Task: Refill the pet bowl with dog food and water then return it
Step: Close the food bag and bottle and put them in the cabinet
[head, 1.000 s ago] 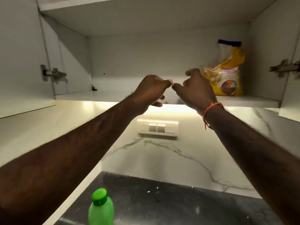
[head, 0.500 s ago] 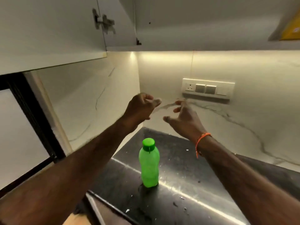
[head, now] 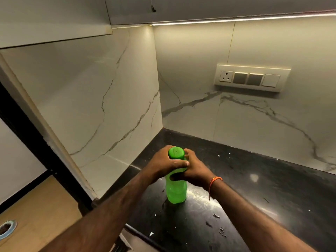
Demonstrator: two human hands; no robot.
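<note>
— Gripping the translucent green plastic bottle (head: 176,190) with both hands, is the person near the water step?

— I think so. The left hand (head: 164,163) is curled around the green screw cap (head: 176,153), and the right hand (head: 195,170) holds the neck just under it. The bottle stands upright on the black speckled stone counter (head: 254,193), near the left corner of the marble wall.

— And the pet bowl?

— Only a round rim at the far left edge, on the wooden floor (head: 36,206); I cannot tell if it is the bowl. No food or water is visibly poured yet, so filling and returning seem left.

— Any label to read?

— None; bottle and cream switch panel (head: 251,78) show no writing.
</note>
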